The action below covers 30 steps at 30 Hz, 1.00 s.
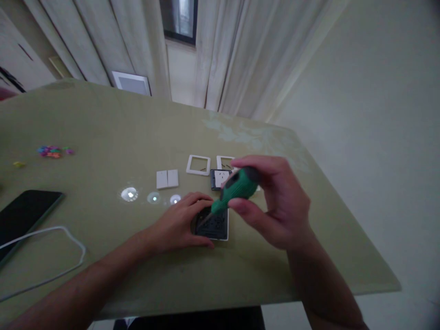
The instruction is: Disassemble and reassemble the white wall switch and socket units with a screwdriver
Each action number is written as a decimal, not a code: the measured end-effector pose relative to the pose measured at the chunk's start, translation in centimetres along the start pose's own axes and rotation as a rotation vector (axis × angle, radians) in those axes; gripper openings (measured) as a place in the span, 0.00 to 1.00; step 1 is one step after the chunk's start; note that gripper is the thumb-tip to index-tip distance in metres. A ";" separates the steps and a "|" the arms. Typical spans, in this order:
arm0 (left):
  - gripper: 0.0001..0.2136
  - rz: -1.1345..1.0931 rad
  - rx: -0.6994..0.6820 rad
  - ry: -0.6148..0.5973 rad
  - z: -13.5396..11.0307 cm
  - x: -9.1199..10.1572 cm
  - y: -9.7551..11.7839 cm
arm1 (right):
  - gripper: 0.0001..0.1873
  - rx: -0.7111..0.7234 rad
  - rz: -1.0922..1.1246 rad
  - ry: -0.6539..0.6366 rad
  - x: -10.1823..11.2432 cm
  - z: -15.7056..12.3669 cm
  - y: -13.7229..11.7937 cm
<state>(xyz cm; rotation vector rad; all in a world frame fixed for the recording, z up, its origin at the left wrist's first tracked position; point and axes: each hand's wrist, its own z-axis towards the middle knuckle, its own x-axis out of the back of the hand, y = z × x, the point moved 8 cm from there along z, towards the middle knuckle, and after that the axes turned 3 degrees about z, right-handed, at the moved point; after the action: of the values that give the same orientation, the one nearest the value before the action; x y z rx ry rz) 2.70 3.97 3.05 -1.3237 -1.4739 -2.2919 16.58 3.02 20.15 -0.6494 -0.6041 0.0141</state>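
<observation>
A green screwdriver [237, 187] with black parts on its handle is gripped between the fingers and thumb of my right hand [280, 206]. Its shaft slants down to the left, and the tip is over the left part of a wall plate [218, 228] lying with its black back up. My left hand [184, 220] steadies this plate on the table, with fingers at the far edge and thumb along the near one. Whether the tip sits in a screw I cannot tell. Just beyond lies a dark-bodied socket [222, 176] with a white face, partly hidden by my right hand.
Two white frames [198, 173] with small screws inside lie farther back, beside a pair of white switch covers [167, 179]. To the left are a black phone [25, 215], a white cable [74, 236] and small coloured pieces [53, 151]. Table [120, 123] meets curtains and wall.
</observation>
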 end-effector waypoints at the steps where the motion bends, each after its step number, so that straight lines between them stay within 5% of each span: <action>1: 0.37 -0.014 -0.018 -0.012 0.0 0.1 0.0 | 0.25 -0.007 0.010 0.122 1.4 -0.2 0.1; 4: 0.37 -0.064 -0.030 -0.050 -0.1 0.2 0.1 | 0.21 0.000 0.040 0.455 5.3 -1.8 0.6; 7: 0.35 -0.115 -0.009 -0.052 -0.1 0.2 0.1 | 0.18 -0.103 0.119 0.597 6.8 -4.2 3.2; 14: 0.34 -0.114 -0.006 -0.009 0.0 0.1 -0.4 | 0.25 -0.581 0.629 0.749 2.8 -11.2 12.1; 21: 0.35 -0.118 -0.015 0.005 -0.5 -0.2 -0.8 | 0.22 -0.999 1.080 0.672 -2.6 -13.9 14.2; 27: 0.36 -0.245 0.008 0.054 -0.8 -0.1 -1.0 | 0.32 -0.893 1.184 0.466 -4.2 -12.9 13.1; 30: 0.36 -0.269 0.036 0.094 -1.1 0.5 -1.1 | 0.23 -0.871 1.070 0.390 -4.5 -12.9 12.7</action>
<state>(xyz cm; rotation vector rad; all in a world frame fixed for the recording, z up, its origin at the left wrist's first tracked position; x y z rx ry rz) 1.19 3.86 2.44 -1.0471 -1.7451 -2.4330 21.84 5.06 2.42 -1.7168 0.2138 0.6375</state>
